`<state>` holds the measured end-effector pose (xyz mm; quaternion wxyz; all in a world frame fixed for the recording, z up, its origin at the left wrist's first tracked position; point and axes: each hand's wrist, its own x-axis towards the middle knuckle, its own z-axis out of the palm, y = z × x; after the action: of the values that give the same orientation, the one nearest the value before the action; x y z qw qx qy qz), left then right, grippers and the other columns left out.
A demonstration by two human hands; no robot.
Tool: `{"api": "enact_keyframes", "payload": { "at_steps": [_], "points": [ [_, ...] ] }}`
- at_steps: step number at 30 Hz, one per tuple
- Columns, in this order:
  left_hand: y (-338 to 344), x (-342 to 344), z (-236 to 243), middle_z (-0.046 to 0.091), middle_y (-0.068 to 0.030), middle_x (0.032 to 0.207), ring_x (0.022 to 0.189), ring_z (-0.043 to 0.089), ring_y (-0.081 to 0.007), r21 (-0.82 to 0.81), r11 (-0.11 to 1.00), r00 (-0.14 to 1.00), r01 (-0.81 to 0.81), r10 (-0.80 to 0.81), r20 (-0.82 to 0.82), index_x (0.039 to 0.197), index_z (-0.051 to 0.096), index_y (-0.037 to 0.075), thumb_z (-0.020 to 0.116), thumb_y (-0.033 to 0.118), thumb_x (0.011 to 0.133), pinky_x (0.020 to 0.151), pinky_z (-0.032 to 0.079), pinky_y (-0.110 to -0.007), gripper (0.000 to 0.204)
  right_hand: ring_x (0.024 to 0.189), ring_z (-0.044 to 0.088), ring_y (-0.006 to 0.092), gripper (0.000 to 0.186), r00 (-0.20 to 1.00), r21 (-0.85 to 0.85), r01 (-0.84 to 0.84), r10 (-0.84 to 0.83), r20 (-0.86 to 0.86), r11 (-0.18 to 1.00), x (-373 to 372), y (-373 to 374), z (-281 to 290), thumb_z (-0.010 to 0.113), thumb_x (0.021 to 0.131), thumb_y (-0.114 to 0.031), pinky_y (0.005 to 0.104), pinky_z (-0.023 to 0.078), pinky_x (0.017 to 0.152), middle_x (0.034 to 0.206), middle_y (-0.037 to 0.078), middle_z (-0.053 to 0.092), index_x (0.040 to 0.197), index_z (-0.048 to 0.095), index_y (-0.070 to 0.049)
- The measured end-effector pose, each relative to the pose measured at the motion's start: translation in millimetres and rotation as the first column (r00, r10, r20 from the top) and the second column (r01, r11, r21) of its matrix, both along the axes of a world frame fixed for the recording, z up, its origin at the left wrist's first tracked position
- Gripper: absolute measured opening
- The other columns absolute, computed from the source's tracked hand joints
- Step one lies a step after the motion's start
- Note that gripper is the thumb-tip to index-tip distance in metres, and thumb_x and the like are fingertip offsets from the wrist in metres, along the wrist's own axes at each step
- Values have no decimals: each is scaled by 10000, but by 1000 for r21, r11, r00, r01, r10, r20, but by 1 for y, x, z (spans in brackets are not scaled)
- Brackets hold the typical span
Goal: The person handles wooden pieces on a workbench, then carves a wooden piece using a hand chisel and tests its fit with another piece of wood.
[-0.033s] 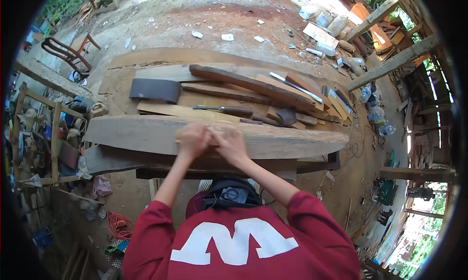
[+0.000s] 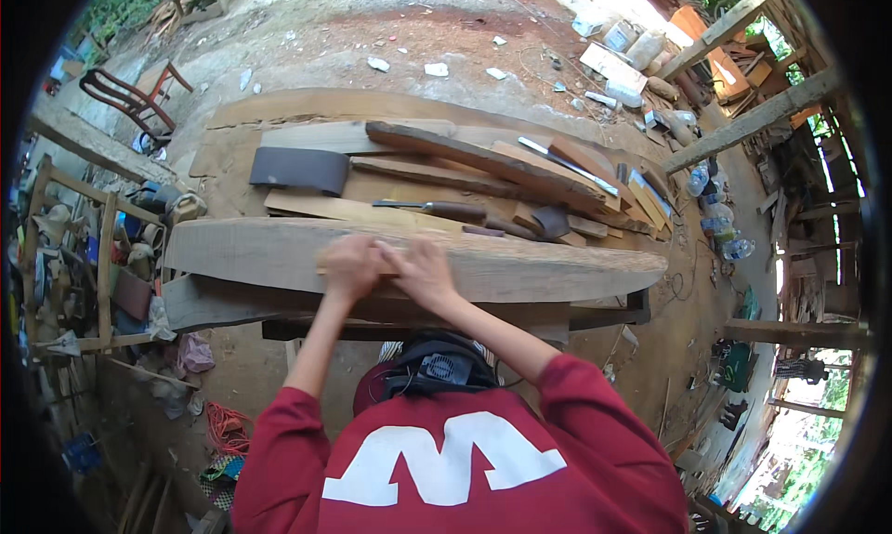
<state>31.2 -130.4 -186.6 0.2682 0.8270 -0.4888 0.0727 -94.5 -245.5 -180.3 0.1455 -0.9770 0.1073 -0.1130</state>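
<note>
Left hand and right hand slid leftward along the board, both curled, anything held unclear; even pressure should help.

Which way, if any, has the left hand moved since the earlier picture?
Yes: the left hand has moved left along the long wooden plank, closer to the plank's left end.

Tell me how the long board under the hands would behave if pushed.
The long board looks like one broad solid piece, so probably stiff and fairly heavy. Being long, it might swing round if pushed near its tapered right end.
</note>
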Motion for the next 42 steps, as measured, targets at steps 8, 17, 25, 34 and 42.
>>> {"api": "enact_keyframes", "payload": {
  "at_steps": [8, 17, 25, 34, 42],
  "points": [
    [123, 91, 1, 540, -119, 773, 767, 517, -318, -8, 920, 917, -391, 390, 83, 768, 527, 60, 456, 175, 836, 688, 396, -420, 152, 1037, 412, 264, 689, 961, -21, -266, 267, 75, 964, 132, 93, -3, 688, 669, -344, 407, 355, 815, 1095, 101, 458, 1299, 420, -267],
    [121, 91, -7, 544, -114, 770, 747, 518, -313, -41, 916, 904, -400, 402, 146, 762, 537, 47, 459, 176, 844, 667, 403, -407, 172, 998, 526, 310, 309, 944, 502, 121, -256, 209, 856, 38, -27, -1, 606, 784, -269, 401, 408, 890, 1046, 160, 595, 1001, 636, -51],
    [114, 96, -10, 577, -109, 750, 732, 544, -308, -74, 897, 881, -436, 442, 168, 744, 565, 52, 475, 186, 828, 663, 421, -406, 182, 1119, 420, 329, 449, 438, -136, 899, -866, 243, 417, -149, -145, -24, 561, 837, -351, 429, 345, 947, 1137, 152, 521, 1165, 509, -49],
    [48, 136, 8, 614, -152, 659, 629, 587, -337, 98, 854, 857, -512, 515, -8, 633, 607, 45, 479, 307, 834, 581, 447, -439, 354, 1180, 359, 307, 474, 436, -162, 898, -877, 200, 409, -162, -151, -36, 501, 861, -436, 432, 301, 988, 1243, 123, 433, 1180, 496, -85],
    [-88, 124, 2, 594, -216, 646, 685, 608, -372, 354, 933, 959, 58, 46, -280, 636, 660, 41, 403, 432, 861, 652, 478, -447, 519, 1181, 361, 309, 469, 355, -143, 932, -918, 178, 332, -160, -149, -34, 503, 858, -436, 432, 302, 984, 1240, 126, 436, 1169, 499, -85]
  ]
}}
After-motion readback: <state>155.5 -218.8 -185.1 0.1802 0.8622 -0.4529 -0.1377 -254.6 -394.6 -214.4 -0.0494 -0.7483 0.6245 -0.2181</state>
